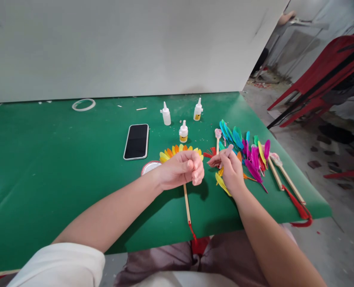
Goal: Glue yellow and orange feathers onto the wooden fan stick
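My left hand (184, 169) is closed, thumb and fingertips together, above a fan with a fringe of yellow and orange feathers (177, 149). Anything in those fingers is too small or hidden. Below the hand runs the fan's wooden handle (186, 203), with a red tassel (192, 233) at its end. My right hand (232, 171) has its fingers bent over the near side of the feather pile. A pale pinkish piece (229, 150) sticks up at its fingers; its kind is unclear. A yellow feather (223, 184) lies beside that hand.
Loose blue, green and magenta feathers (256, 169) lie right, beside stick handles (290, 183) with red tassels. Three small glue bottles (183, 133) stand beyond my hands. Left are a phone (136, 142), a round white lid-like thing (149, 167) and a white ring (83, 105).
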The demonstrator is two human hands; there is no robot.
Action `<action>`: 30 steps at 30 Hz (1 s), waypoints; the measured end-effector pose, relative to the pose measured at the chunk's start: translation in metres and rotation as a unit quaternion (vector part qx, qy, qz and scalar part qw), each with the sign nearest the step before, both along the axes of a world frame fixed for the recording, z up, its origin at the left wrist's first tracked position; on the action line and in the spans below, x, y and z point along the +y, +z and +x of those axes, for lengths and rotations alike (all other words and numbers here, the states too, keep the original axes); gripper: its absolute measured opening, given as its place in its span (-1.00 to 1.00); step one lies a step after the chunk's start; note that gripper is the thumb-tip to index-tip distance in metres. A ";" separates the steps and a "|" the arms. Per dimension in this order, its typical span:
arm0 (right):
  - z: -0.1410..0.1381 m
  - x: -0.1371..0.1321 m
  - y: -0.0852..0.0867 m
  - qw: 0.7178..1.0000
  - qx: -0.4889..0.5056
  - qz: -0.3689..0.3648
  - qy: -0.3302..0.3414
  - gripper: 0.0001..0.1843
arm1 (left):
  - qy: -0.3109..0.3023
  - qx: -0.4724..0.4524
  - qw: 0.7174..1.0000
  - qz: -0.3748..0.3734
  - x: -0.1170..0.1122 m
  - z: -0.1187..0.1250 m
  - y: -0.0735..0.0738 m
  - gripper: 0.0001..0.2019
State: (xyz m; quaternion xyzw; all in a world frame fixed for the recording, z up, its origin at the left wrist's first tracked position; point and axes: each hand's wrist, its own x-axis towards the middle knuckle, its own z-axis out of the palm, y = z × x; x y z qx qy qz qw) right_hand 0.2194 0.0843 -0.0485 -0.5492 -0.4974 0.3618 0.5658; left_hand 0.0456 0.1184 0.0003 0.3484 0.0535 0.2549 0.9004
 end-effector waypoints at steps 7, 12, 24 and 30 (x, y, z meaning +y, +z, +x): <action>-0.001 0.000 0.002 1.000 0.004 -0.002 -0.008 -0.71 | 0.023 0.034 0.999 0.021 0.002 -0.002 -0.005 -0.75; 0.000 0.001 0.001 1.000 -0.001 -0.001 -0.003 -0.70 | 0.046 0.031 0.998 0.030 0.002 0.000 -0.004 -0.75; -0.001 0.001 0.004 1.000 0.006 0.000 -0.005 -0.73 | 0.074 0.042 0.996 0.031 0.001 0.003 0.000 -0.66; -0.002 0.002 0.004 1.000 0.010 -0.003 -0.008 -0.72 | 0.069 0.028 0.996 0.039 0.000 0.001 0.002 -0.75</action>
